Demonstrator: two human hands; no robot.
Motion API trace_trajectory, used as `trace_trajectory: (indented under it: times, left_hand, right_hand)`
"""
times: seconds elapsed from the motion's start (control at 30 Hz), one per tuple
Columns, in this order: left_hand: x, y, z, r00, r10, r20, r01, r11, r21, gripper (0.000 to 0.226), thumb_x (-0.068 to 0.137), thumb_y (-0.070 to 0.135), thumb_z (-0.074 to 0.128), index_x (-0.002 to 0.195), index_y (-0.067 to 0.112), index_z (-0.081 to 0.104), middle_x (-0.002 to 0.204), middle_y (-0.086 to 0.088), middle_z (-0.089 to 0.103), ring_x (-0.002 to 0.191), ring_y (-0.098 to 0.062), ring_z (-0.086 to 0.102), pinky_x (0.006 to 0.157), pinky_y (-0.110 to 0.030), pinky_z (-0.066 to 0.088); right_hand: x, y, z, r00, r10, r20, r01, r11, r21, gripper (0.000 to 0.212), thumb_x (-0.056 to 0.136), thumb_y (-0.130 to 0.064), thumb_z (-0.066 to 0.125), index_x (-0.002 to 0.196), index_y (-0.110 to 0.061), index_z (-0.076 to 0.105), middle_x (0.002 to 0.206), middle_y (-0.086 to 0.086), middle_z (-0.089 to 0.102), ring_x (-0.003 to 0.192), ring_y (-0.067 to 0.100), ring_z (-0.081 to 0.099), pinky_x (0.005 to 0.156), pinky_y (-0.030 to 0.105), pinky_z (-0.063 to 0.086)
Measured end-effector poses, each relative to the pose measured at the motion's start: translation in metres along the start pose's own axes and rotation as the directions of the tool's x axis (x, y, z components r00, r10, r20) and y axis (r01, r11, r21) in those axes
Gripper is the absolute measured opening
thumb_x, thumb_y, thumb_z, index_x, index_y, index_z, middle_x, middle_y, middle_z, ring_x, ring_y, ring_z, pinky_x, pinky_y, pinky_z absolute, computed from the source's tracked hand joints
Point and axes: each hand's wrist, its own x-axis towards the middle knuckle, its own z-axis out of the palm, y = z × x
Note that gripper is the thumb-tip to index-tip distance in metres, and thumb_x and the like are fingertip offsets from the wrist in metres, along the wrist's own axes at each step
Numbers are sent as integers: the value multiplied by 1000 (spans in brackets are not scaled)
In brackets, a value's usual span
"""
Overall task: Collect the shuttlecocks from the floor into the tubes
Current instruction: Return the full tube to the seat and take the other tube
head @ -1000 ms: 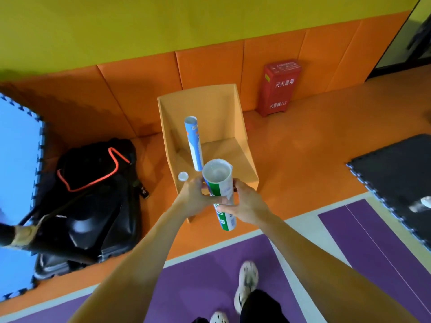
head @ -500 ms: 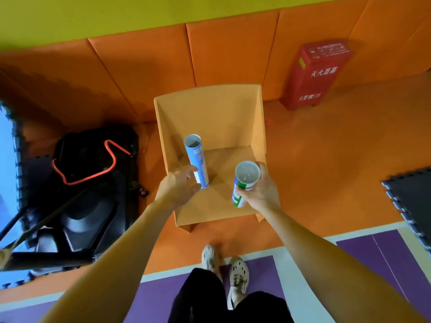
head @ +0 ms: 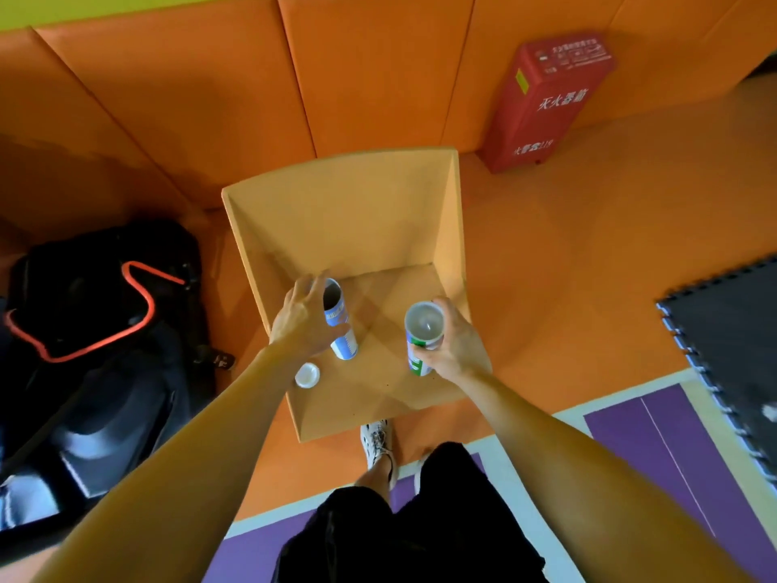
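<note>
Two tubes are seen at centre frame, inside an open orange box (head: 349, 212) placed on the orange floor (head: 588, 254) against the padded wall.

The blue tube (head: 342, 330) is grasped near its top by the left hand (head: 299, 321). The thumb is laid across its front and the fingers are curved behind the open rim. Its mouth is uncapped and dark inside, and its lower end is set on the bottom panel of the box.

The green tube (head: 422, 336), just right of centre, is gripped by the right hand (head: 458, 349), with the fingers wrapped round its body. Its top is open. The inside is pale and the contents cannot be made out. Whether its base is touching the panel cannot be told. The two tubes are kept apart, side by side.

A white cap (head: 307, 375) is seen on the box panel at lower left of the blue tube, just beside the left forearm.

A black bag (head: 105, 321) with a red cord is seen at the left of the frame. A red cabinet (head: 542, 107) is stood at upper right against the wall. A dark mat (head: 731, 326) is laid at the right edge, and a small white blur on it is too smeared to identify. Light shoes (head: 378, 443) are seen at bottom centre, near the purple court marking.
</note>
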Motion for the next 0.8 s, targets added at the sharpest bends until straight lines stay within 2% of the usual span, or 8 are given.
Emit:
trace_trajectory:
  times: [0.1, 0.2, 0.33, 0.5, 0.67, 0.8]
  left_hand:
    - [9, -5, 4, 1000, 6, 11, -7, 999, 31, 94, 86, 41, 90, 163, 35, 37, 150, -3, 46, 136, -32, 54, 92, -52, 60]
    - [17, -6, 8, 1000, 12, 23, -13, 999, 41, 86, 88, 43, 87, 161, 35, 42, 143, -6, 51, 123, -36, 62, 87, -49, 61]
    - [22, -4, 10, 1000, -2, 2, 2, 999, 39, 74, 89, 49, 86, 153, 36, 52, 133, -4, 60, 110, -36, 68, 85, -45, 61]
    - [23, -5, 11, 999, -23, -28, 24, 998, 53, 73, 86, 52, 87, 149, 37, 55, 125, 0, 62, 103, -33, 69, 83, -45, 63]
    - [26, 2, 11, 995, -69, -78, 70, 997, 17, 74, 84, 52, 90, 148, 36, 57, 121, 1, 61, 101, -30, 67, 81, -44, 62]
    - [37, 6, 14, 989, -84, -118, 90, 995, 53, 74, 86, 55, 87, 150, 35, 56, 118, -1, 60, 99, -31, 68, 76, -42, 59]
  right_hand:
    - [7, -2, 0, 1000, -2, 6, 3, 999, -45, 84, 70, -49, 88, 140, -38, 41, 123, -12, 65, 103, 13, 65, 77, 25, 54]
    - [17, -2, -1, 1000, -4, 4, 5, 994, -108, 90, 70, -51, 85, 144, -32, 37, 123, -5, 64, 102, 17, 65, 76, 29, 56]
    - [31, -6, -4, 998, -59, 34, 64, 985, -160, 87, 72, -53, 80, 146, -39, 38, 122, -6, 62, 105, 18, 63, 79, 34, 59]
    - [62, -14, -10, 997, -81, 1, 80, 988, -132, 78, 76, -51, 83, 143, -36, 44, 120, -4, 64, 103, 18, 65, 85, 36, 59]
    - [93, -18, -6, 993, -119, 23, 121, 986, -111, 84, 78, -53, 81, 149, -40, 38, 130, -5, 60, 118, 21, 61, 92, 34, 56]
    - [131, -23, -6, 990, -135, 31, 137, 985, -102, 87, 80, -54, 79, 153, -41, 32, 132, -2, 58, 114, 28, 62, 95, 43, 56]
